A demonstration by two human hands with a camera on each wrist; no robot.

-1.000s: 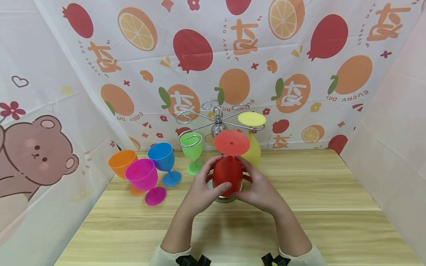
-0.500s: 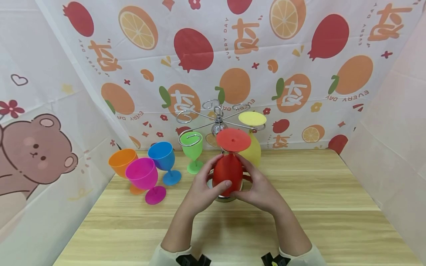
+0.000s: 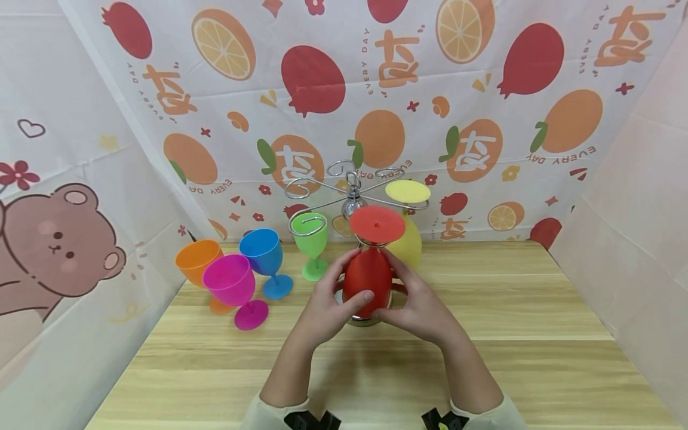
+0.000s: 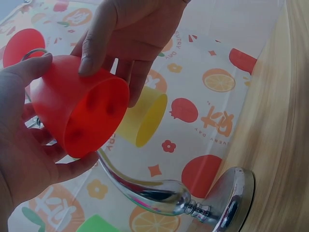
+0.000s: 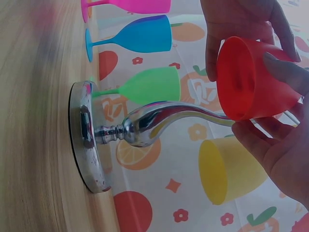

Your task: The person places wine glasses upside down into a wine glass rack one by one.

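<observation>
A red plastic goblet (image 3: 368,280) is upside down, its round foot above and its bowl's mouth facing down. My left hand (image 3: 334,304) holds the bowl from the left, its thumb across the front. From the other side my right hand (image 3: 416,307) grips the same bowl, fingers curved round the back. Just under the goblet's foot, a wire loop of the chrome goblet rack (image 3: 353,208) lies around or beside its stem. A yellow goblet (image 5: 231,169) hangs upside down from another arm of the rack, behind the right hand.
The rack's round chrome base (image 4: 234,200) stands on the wooden table (image 3: 510,358). Upright at the left are an orange goblet (image 3: 199,263), a magenta goblet (image 3: 230,283) and a blue goblet (image 3: 261,254). A green goblet (image 3: 310,239) stands behind the rack's left arm. Fruit-print cloth backs the table.
The red goblet's foot has shifted slightly up and to the right, and the wire loop now shows beneath it. Both hands keep their hold on the bowl.
</observation>
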